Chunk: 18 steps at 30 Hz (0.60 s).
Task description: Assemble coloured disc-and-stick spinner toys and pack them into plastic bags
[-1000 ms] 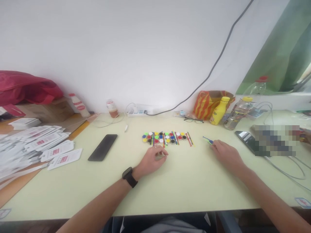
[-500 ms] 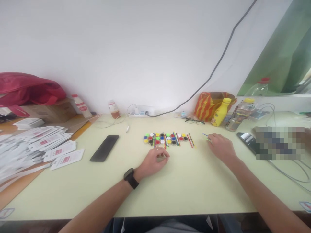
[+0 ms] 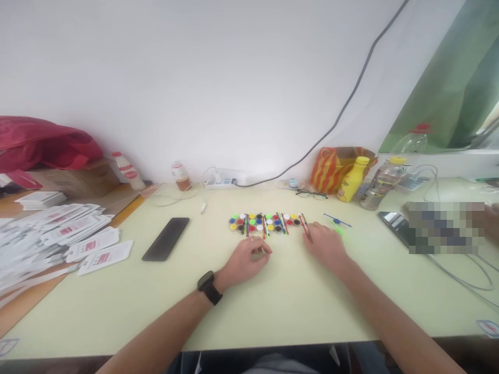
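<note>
Small round coloured discs (image 3: 259, 222) lie in rows on the pale table, with thin coloured plastic sticks (image 3: 265, 227) set across them at intervals. Just in front of them my left hand (image 3: 247, 259) rests on its side, fingers loosely curled and nothing in them. To the right of the rows, my right hand (image 3: 325, 245) has its fingers bent around a few red and dark sticks (image 3: 305, 226); the fingertips are partly hidden. Beyond that hand, a blue stick (image 3: 338, 221) and a bright green piece (image 3: 340, 227) lie loose on the table.
A black phone (image 3: 166, 239) lies left, beside a heap of white badges (image 3: 91, 246). Along the wall stand a power strip (image 3: 222, 182), glasses (image 3: 312, 194), a striped bag (image 3: 327, 169), a yellow bottle (image 3: 352, 179) and a clear bottle (image 3: 378, 184). Another phone (image 3: 395, 228) and cables lie right.
My right hand has let go of the blue and green pieces and moved left to the red and dark sticks. My left hand stays in place.
</note>
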Available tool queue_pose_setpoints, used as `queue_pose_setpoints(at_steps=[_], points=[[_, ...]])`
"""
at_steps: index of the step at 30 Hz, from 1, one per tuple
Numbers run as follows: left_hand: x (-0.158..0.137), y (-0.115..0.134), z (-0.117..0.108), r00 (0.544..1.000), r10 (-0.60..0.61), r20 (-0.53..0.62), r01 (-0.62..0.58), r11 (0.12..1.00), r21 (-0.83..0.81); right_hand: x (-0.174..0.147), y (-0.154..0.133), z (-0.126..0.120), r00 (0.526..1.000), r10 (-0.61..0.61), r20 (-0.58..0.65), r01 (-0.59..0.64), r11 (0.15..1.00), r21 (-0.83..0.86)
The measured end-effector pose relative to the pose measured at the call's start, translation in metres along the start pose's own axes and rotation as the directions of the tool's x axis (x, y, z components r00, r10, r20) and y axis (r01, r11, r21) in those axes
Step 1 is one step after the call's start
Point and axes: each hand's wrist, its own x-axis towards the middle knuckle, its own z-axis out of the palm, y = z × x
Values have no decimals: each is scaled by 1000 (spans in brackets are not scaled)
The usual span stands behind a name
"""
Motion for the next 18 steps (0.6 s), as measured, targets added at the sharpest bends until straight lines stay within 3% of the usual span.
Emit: queue_pose_setpoints(at_steps=[8,12,14,16,18], points=[[0,-1,1,1000,-5,-7,5,1000,16,-4,-1,-1,999,35,-12,-35,999,40],[-1,-3,1,1000,0,-9,0,1000,10,-3,7,-3,981,129,-145,-83,954,288],[0,-3,1,1000,9,-29,-8,1000,4,-3,11,-6,964,186,-192,-59,849,525],[0,-3,2,998,14,-68,-14,1000,-2,-4,13,-11,967,193,-166,-4,666,746],[1,-2,2,994,10,-113,-11,1000,-8,-7,10,-18,989,113,-95,31,473,880]])
